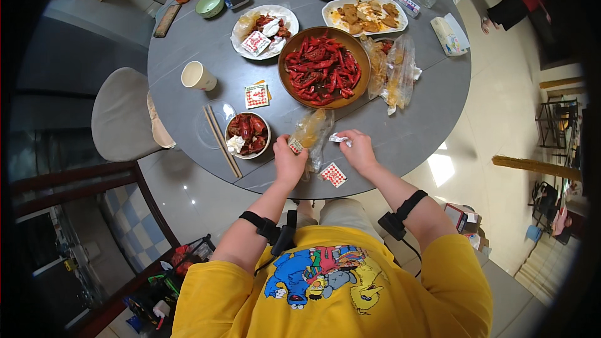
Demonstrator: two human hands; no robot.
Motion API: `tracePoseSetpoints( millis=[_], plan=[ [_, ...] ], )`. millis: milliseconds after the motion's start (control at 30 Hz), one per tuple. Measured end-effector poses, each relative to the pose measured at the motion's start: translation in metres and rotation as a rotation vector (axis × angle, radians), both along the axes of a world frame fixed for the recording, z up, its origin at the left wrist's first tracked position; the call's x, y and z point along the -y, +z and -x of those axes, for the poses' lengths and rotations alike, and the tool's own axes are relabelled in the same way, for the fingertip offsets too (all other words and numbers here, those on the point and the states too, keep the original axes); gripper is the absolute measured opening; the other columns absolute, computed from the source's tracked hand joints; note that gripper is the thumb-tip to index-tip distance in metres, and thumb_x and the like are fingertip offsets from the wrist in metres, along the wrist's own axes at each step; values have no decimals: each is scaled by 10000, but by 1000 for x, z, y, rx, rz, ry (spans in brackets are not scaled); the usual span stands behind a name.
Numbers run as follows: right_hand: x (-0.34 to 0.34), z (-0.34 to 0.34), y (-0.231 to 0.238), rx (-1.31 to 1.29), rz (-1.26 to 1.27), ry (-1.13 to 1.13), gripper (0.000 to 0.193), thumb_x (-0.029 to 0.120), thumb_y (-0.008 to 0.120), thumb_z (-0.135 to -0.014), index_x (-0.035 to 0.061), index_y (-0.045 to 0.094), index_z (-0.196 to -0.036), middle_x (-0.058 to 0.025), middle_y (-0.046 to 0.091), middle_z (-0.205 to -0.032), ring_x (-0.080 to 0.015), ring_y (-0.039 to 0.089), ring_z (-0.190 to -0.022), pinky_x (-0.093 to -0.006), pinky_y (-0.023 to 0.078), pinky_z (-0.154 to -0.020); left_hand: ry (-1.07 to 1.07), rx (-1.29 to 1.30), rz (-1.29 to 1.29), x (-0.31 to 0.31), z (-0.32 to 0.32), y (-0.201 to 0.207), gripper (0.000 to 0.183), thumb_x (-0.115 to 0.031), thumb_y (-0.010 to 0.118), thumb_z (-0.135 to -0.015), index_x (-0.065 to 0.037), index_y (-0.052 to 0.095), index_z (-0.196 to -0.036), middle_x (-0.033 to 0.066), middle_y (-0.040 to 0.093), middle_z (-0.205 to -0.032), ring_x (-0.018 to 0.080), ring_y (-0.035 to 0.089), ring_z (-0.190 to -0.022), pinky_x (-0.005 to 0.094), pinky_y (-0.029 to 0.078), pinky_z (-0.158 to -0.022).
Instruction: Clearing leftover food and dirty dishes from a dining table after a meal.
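1. Here we close our left hand on a crumpled clear plastic glove stained orange, at the near edge of the round grey table.
2. Our right hand pinches a small crumpled white wrapper, just right of the glove.
3. A red-and-white checked packet lies near, between our wrists.
4. Far of the glove sits a wide brown bowl of red crayfish.

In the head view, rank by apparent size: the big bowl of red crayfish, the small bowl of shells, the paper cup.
1. Big bowl of red crayfish
2. Small bowl of shells
3. Paper cup
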State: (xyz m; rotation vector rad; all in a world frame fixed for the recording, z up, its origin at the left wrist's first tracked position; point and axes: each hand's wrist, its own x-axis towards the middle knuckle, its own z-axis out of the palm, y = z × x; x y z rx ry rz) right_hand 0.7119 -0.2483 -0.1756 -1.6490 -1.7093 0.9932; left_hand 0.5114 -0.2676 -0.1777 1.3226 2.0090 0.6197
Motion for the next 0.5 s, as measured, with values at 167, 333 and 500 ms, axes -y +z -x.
tracePoseSetpoints(
  millis=[167,333,500],
  plan=[
    [-8,45,46,-255,-64,71,215,3,606,-744,50,636,-952,-119,625,-889,-289,612,-806,-358,498,-713,-2,22,18,-1,-2,4,598,-141,743,-696,-23,421,-1186,194,480,-1118,371,520,-1029,428,452,-866],
    [-16,60,10,95,-288,305,222,21,616,-721,68,630,-938,-95,588,-936,-273,526,-968,-398,460,-829,-31,49,45,-2,0,10,651,-160,773,-672,-18,422,-1201,203,487,-1136,366,520,-1044,420,454,-874],
    [-5,55,7,286,-161,517,342,84,625,-699,19,593,-1033,-151,486,-1155,-324,469,-1066,-414,427,-888,-67,-69,-49,13,18,0,763,-282,820,-618,25,465,-1220,191,536,-1076,316,537,-967,382,453,-858]
  ],
)
